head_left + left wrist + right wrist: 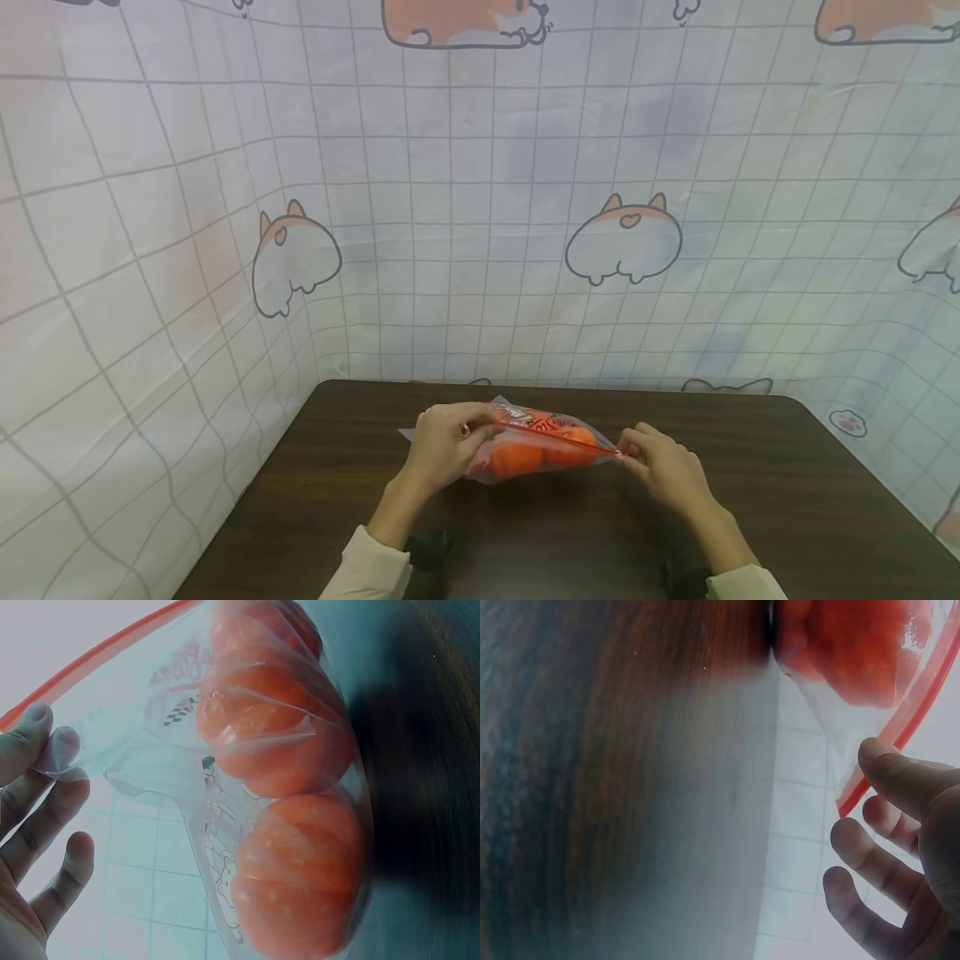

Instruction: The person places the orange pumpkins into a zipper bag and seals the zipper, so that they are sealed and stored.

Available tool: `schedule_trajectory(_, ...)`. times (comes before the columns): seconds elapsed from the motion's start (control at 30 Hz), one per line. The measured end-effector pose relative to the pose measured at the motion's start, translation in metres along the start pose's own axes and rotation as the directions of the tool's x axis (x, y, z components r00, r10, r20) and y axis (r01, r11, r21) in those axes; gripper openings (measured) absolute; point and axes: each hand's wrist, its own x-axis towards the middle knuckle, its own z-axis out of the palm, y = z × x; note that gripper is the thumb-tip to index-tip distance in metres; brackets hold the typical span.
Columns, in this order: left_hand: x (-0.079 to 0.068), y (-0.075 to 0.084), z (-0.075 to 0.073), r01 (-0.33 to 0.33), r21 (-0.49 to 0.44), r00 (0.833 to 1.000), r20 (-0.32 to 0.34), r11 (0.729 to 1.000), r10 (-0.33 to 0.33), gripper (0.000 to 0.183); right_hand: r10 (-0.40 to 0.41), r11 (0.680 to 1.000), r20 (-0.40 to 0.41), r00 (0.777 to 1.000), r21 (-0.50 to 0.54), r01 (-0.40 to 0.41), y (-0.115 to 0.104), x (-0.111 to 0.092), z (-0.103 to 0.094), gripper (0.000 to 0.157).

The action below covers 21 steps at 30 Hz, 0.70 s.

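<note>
A clear plastic zip bag (600,446) with a red strip (558,436) along its mouth lies over the dark table. Inside are several round, ribbed, orange-red fruits (516,458) resembling tomatoes; the left wrist view shows them (300,877) pressed against the film. My left hand (444,442) pinches the bag's upper edge near the left part of the strip, thumb against forefinger. At the strip's right end my right hand (666,468) pinches the corner between thumb and forefinger, its other fingers loosely bent in the right wrist view. Printed drawings and lettering show on the bag.
The brown wood-grain table (570,542) extends on both sides of the bag. A white grid-patterned cloth (465,250) with cartoon dogs hangs behind it and along both sides. Dark wrist bands (427,550) sit below both hands.
</note>
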Motion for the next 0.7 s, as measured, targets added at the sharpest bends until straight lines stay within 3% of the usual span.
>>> schedule_trajectory(0.7, 0.0005, -0.0013, -0.0042, 0.059, -0.021, 0.997, 0.047, 0.998, -0.058, 0.003, 0.023, 1.0, -0.001, 1.0, 0.006, -0.023, 0.0026, -0.0011, -0.0045, 0.018)
